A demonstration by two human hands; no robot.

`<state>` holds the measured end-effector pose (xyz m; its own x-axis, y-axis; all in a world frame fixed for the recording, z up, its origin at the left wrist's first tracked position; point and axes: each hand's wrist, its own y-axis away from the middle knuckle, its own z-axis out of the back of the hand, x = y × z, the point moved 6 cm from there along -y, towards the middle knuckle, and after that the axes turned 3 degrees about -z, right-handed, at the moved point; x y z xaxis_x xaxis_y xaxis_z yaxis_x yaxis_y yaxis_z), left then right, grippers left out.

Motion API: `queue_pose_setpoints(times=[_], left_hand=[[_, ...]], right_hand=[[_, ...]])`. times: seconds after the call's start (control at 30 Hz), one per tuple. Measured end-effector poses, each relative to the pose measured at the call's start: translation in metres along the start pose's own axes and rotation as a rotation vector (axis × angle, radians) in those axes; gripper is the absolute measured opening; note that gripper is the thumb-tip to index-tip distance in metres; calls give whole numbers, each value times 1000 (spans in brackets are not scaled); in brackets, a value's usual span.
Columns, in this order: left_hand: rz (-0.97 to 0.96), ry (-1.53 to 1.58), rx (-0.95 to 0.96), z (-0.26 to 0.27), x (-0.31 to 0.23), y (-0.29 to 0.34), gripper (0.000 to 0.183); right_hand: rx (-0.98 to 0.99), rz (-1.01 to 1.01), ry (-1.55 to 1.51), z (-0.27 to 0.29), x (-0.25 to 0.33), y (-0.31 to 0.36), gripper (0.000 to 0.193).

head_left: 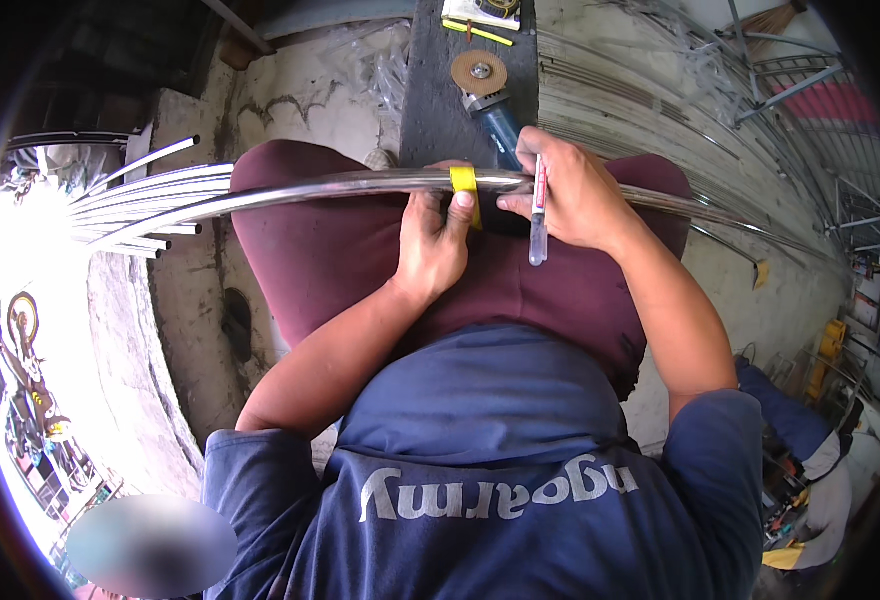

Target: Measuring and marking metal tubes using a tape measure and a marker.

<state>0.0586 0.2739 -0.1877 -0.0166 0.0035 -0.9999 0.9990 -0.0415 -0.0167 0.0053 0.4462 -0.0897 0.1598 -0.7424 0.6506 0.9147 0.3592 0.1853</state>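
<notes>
A shiny metal pipe (350, 184) lies across my thighs, one of a bundle of long pipes running left and right. My left hand (430, 245) is closed on it, the thumb pressing a yellow strip (463, 180) that wraps around the pipe. Just to the right, my right hand (582, 195) grips a marker pen (539, 225) with a white and red barrel, held upright across the pipe. The pen's lower end looks grey and see-through. The fingers behind the pipe are partly hidden.
Ahead, a dark bench (438, 125) bears an angle grinder (495, 125) with a tan disc, a yellow pencil (478, 33) and a tape measure (498, 8). More metal pipes (620, 85) lie on the floor at right. A person (810, 470) is at the lower right.
</notes>
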Motion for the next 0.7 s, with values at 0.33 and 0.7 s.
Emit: queue_pose_setpoints(times=[0.33,0.7], left_hand=[[152,414,31,-9,1,0,35],[319,460,-9,-2,8,12,42]], right_hand=[[7,-16,-1,-9,1,-20,57],[45,-4,-10,-14,1,-20,58]])
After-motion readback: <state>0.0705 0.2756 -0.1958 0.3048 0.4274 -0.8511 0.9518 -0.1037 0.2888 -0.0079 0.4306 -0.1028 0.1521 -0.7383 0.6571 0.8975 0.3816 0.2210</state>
